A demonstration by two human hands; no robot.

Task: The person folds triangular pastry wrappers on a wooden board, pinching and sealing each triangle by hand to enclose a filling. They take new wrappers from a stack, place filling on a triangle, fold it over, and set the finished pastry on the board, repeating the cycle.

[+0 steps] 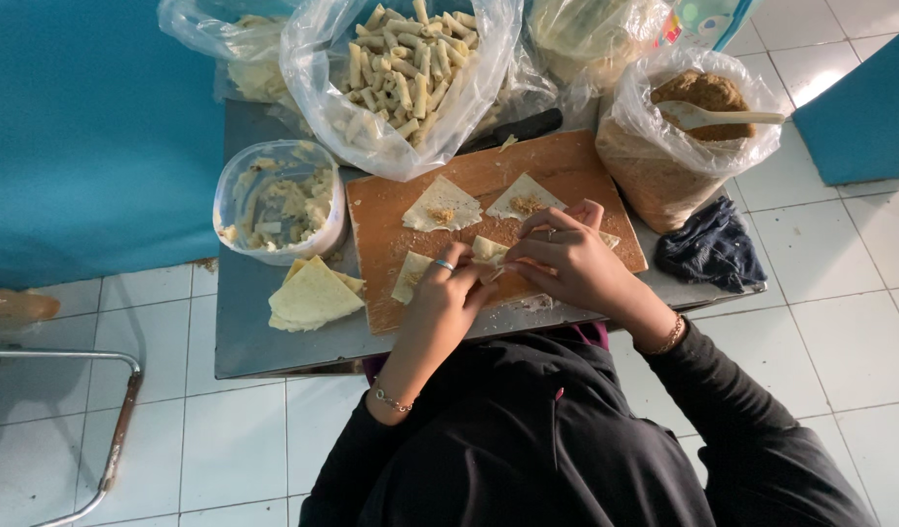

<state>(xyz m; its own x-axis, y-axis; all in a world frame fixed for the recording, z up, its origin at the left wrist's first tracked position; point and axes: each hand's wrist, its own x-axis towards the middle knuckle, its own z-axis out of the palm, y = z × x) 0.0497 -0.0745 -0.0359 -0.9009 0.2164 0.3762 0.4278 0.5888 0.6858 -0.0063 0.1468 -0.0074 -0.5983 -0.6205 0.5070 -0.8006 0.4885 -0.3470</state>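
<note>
On a wooden cutting board (567, 171), both my hands work one pale pastry sheet (489, 250). My left hand (445, 293), with a ring on one finger, pinches its near edge. My right hand (567, 259) presses the same sheet from the right, fingers curled over it. Two more triangular sheets, each with a dab of brown filling, lie further back: one (442, 205) on the left and one (525, 198) on the right. Another sheet (408, 276) lies left of my left hand.
A stack of plain sheets (311, 295) lies left of the board on the small metal table (245, 332). Behind stand a plastic tub (279, 200), a bag of finished rolls (406, 68), and a bag of brown filling (703, 93) with a spoon (723, 117). A dark cloth (711, 249) lies right.
</note>
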